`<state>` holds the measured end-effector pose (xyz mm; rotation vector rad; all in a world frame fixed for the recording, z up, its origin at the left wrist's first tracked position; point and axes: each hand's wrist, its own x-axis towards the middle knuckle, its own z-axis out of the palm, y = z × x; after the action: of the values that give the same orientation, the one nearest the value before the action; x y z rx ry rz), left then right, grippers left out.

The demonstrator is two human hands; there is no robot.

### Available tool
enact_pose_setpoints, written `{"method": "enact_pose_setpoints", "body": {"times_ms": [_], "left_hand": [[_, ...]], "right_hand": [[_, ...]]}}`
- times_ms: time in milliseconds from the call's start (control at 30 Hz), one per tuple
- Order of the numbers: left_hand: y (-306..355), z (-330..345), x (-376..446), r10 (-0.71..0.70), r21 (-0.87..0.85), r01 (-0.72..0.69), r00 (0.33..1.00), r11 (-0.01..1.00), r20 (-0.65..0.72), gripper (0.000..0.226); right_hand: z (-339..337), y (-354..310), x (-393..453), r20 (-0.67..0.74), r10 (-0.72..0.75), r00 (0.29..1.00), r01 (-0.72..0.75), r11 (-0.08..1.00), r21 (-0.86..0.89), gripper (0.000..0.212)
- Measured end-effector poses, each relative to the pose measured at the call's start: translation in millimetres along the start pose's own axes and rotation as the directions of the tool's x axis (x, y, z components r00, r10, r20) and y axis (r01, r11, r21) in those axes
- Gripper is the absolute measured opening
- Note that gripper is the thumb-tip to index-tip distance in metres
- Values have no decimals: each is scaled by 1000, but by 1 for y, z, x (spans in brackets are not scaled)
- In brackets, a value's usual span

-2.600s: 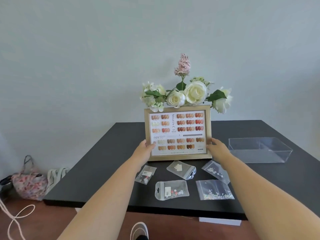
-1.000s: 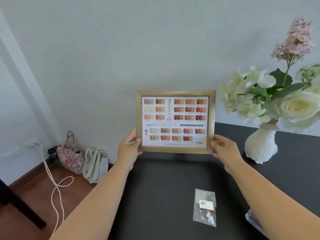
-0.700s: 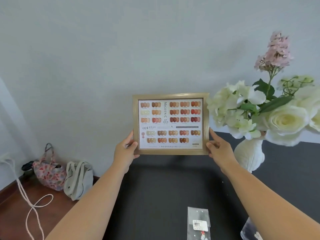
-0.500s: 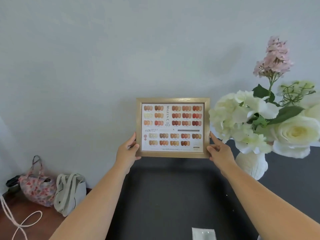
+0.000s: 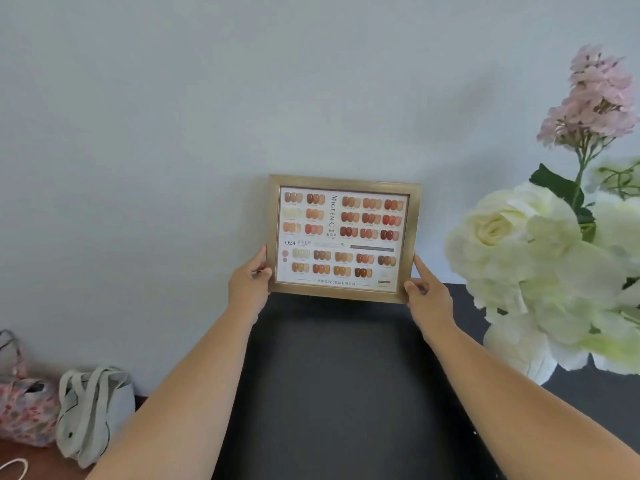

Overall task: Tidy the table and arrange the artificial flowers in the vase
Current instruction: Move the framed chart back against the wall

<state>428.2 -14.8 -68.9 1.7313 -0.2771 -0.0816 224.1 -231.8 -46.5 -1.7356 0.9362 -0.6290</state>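
Left hand (image 5: 247,284) and right hand (image 5: 427,299) each grip a lower side of the picture frame (image 5: 343,237), held upright at the counter (image 5: 346,393) rear edge. Flowers (image 5: 540,251) already stand in the vase (image 5: 519,351). Judged remaining: setting the frame down.

At the lower left of the frame, a floral bag (image 5: 24,410) and a pale tote (image 5: 91,412) sit side by side on the brown floor (image 5: 41,460) against the grey wall (image 5: 173,116).
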Motion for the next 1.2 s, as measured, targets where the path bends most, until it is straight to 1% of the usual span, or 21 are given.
{"method": "enact_pose_setpoints", "body": {"times_ms": [100, 167, 300, 400, 500, 567, 633, 667, 733, 800, 833, 900, 967, 1033, 1100, 1200], "left_hand": [[-17, 4, 3, -9, 74, 11, 1000, 997, -30, 51], [-28, 4, 0, -33, 48, 34, 999, 998, -26, 51], [-38, 3, -9, -37, 42, 38, 999, 998, -7, 53], [-36, 2, -17, -46, 64, 47, 999, 997, -18, 53], [-33, -2, -28, -26, 190, 24, 1000, 981, 4, 59], [-31, -3, -36, -5, 292, -9, 999, 956, 48, 66], [-28, -1, -44, -4, 326, -16, 998, 945, 62, 74], [-27, 0, -49, -7, 328, -6, 999, 945, 41, 77], [-26, 3, -61, -2, 306, 18, 999, 952, -51, 80], [-26, 6, -74, 28, 231, 3, 991, 973, -132, 74], [-26, 7, -82, 44, 199, -14, 988, 980, -145, 69], [-26, 9, -98, 61, 203, -32, 988, 979, -139, 58], [-21, 17, -122, 71, 227, -39, 988, 973, -136, 45], [-17, 20, -135, 90, 259, -65, 992, 964, -87, 32], [-10, 26, -151, 94, 288, -89, 996, 953, -2, 21], [-1, 39, -191, 102, 313, -146, 983, 938, 153, 15]], "right_hand": [[4, 16, 5, 27, 61, 998, -60, 998, -23, 40], [3, 21, 7, 43, 105, 994, -104, 994, -22, 39], [3, 27, 7, 45, 56, 997, -54, 998, -45, 34], [-1, 29, 2, 64, 2, 998, -2, 1000, 6, 37], [-8, 32, -3, 76, -37, 996, 36, 999, 13, 46], [-13, 38, -4, 75, -41, 996, 39, 999, 28, 43], [-16, 44, -6, 78, -30, 996, 30, 1000, -5, 38], [-18, 46, -7, 81, -25, 996, 27, 999, -31, 38], [-23, 50, -9, 108, -31, 994, 39, 996, -75, 44], [-27, 52, -16, 144, -19, 989, 35, 993, -109, 45], [-30, 55, -19, 148, -33, 988, 48, 994, -100, 43], [-35, 60, -25, 135, -80, 988, 88, 995, -51, 37], [-47, 65, -32, 179, -86, 980, 96, 994, -50, 32], [-45, 67, -34, 205, -110, 972, 130, 988, -87, 30], [-48, 65, -39, 219, -136, 966, 167, 978, -128, 29], [-60, 68, -45, 273, -172, 947, 224, 960, -171, 27]]}}
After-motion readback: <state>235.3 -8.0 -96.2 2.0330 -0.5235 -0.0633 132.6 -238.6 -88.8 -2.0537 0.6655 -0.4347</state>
